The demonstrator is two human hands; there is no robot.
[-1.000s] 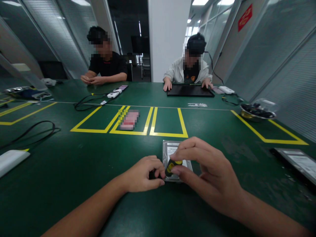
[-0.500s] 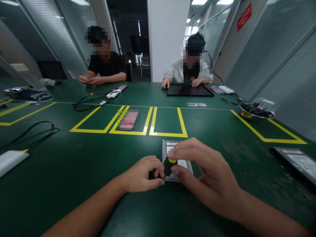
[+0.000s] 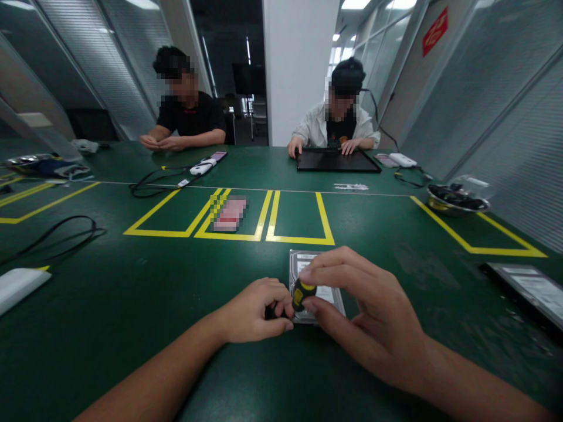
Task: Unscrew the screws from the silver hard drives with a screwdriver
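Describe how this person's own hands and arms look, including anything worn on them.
The left hand and right hand are both ungloved. The forearms are bare up to the picture's edge, with no sleeves in view. No watch, bracelet, ring or cable shows on either.

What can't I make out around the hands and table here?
All in the head view:
What lies beneath the black-and-yellow handle: hidden by it and the left hand.
Silver drive label print: too small, partly covered by the right hand.
White device's far end: cut by the left edge.
Pink item: pixelated.
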